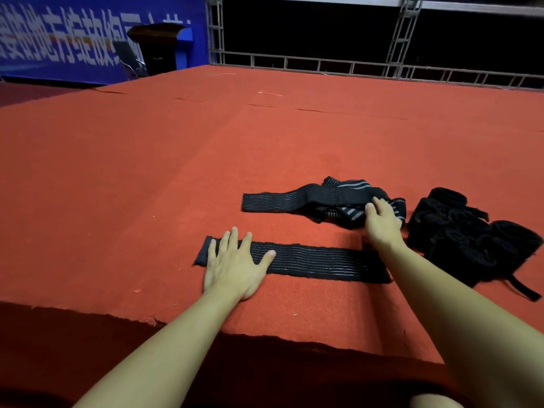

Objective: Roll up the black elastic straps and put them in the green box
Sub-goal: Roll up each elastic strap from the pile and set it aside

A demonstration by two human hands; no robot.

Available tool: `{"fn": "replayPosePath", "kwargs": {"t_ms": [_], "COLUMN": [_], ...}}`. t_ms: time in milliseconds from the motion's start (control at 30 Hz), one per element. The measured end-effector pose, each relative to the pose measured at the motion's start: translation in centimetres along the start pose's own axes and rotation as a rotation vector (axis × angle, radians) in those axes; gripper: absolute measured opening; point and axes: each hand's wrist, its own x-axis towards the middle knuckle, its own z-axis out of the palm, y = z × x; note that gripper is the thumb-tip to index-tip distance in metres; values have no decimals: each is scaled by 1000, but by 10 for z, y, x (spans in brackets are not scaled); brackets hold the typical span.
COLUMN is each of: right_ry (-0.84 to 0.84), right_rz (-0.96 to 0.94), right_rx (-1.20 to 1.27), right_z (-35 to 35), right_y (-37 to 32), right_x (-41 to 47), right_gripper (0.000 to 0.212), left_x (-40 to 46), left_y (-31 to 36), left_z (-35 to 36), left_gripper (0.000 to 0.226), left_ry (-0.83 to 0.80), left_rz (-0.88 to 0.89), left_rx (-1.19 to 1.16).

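A black elastic strap (318, 262) with thin grey lines lies flat on the red carpet near the front edge. My left hand (235, 265) presses flat on its left end, fingers spread. Behind it a second strap (282, 200) stretches left out of a tangled pile of straps (341, 213). My right hand (382, 220) rests on the right side of that pile, fingers bent down onto the fabric. No green box is in view.
A heap of black rolled or bunched straps (465, 240) lies at the right, one loose end trailing toward the front. The red carpeted platform (176, 160) drops off at its front edge (206, 328). Metal truss railing (323, 64) and a blue banner (88, 39) stand at the back.
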Motion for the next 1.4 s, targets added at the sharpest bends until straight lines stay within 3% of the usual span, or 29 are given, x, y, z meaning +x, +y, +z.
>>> {"fn": "replayPosePath", "kwargs": {"t_ms": [333,400,500,600,667,767,900,967,1067,1233,1300,1400], "right_ry": [22,-9,-64,-144,-213,-289,-359,-305,-190,-499,-539,-559], "right_rz": [-442,-484,-572,-670,-723,-780,-816,-817,-753,-668,-649,-600], "right_rx": [256,296,315,288,254,192,138,201,318,240,178,35], "right_z": [-12,-10,0,14,22,30,30,27,20,-6,-8,-8], "right_y": [-63,-78,-91,-93,-91,-90,-89,-92,-103,-128,-128,-116], "right_x": [-40,-56,-83,-106,-119,-134,-149,-153,-150,-147,-144,-136], "right_gripper": [43,40,43,52,54,55,51,41,26,43,34,40], "left_x": [-4,-6,0,5,3,-1,-1,-5,-13,-21,-21,-10], "left_y": [0,0,3,18,29,35,32,30,27,20,18,9], "left_z": [-3,-11,-27,-60,-82,-99,-97,-95,-96,-102,-106,-106], "left_gripper": [84,72,51,48,49,44,20,14,22,22,22,25], "left_ry": [42,137,201,7,-131,-160,-40,-43,-114,-215,-134,114], "left_rz": [14,52,24,-93,-109,-96,-156,-112,2,134,136,69], "left_rx": [-102,-325,-863,-1525,-1731,-1790,-1699,-1653,-1610,-1536,-1506,-1354]}}
